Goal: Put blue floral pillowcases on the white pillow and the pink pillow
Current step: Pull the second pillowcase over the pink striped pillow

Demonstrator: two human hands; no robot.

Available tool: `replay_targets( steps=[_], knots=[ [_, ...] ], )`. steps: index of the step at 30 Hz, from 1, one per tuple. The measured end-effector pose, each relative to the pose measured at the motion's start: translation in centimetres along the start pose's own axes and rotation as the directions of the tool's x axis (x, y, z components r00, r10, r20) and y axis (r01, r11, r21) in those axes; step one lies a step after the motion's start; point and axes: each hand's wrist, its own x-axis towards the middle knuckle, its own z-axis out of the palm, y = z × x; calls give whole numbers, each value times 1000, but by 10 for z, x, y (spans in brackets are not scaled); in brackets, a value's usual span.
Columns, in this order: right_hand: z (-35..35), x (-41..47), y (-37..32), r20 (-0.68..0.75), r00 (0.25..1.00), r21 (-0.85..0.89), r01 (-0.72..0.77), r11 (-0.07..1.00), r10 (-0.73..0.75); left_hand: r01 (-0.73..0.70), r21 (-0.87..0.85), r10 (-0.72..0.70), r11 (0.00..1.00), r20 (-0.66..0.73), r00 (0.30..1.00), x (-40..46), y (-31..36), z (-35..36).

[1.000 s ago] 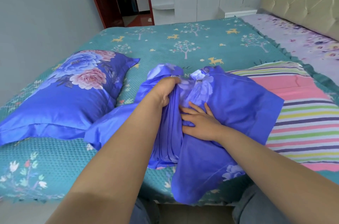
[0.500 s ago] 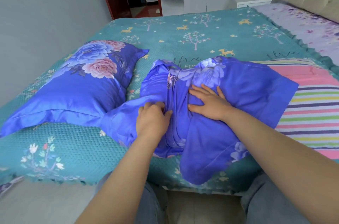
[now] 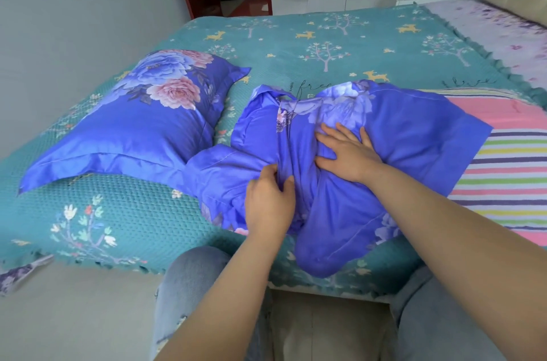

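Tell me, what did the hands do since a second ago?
The left hand slid down the loose pillowcase toward the person and now pinches a fold nearer the bed edge. The right hand stayed flat on it. The covered pillow and striped pillow didn't move.

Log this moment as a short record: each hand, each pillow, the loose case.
left hand: grips a fold of the loose case
right hand: flat, fingers spread, pressing the case
loose case: bunched, partly over the striped pillow
striped pillow: pink-striped, mostly uncovered, on the right
cased pillow: fully covered, on the left
bedspread: teal, under everything
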Motion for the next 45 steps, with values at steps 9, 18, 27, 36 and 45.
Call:
replay_targets(
  steps=[9,18,27,36,45],
  knots=[
    [3,-11,-11,-27,1000,-65,-13,998,12,100,-167,-115,981,-78,990,-36,-19,-6],
    [6,-10,-11,-65,998,-46,-20,999,17,122,-251,-133,960,-28,991,-48,-27,11],
    [18,-30,-22,-261,965,-105,-20,994,-9,270,-286,-261,919,68,963,-78,-53,14],
    [10,-55,-46,-302,939,121,-135,983,166,506,-495,-241,706,505,829,-72,-20,9],
    [42,-90,-69,-379,925,-60,-56,997,29,35,-259,-26,965,37,999,-51,-42,-22]
  ],
)
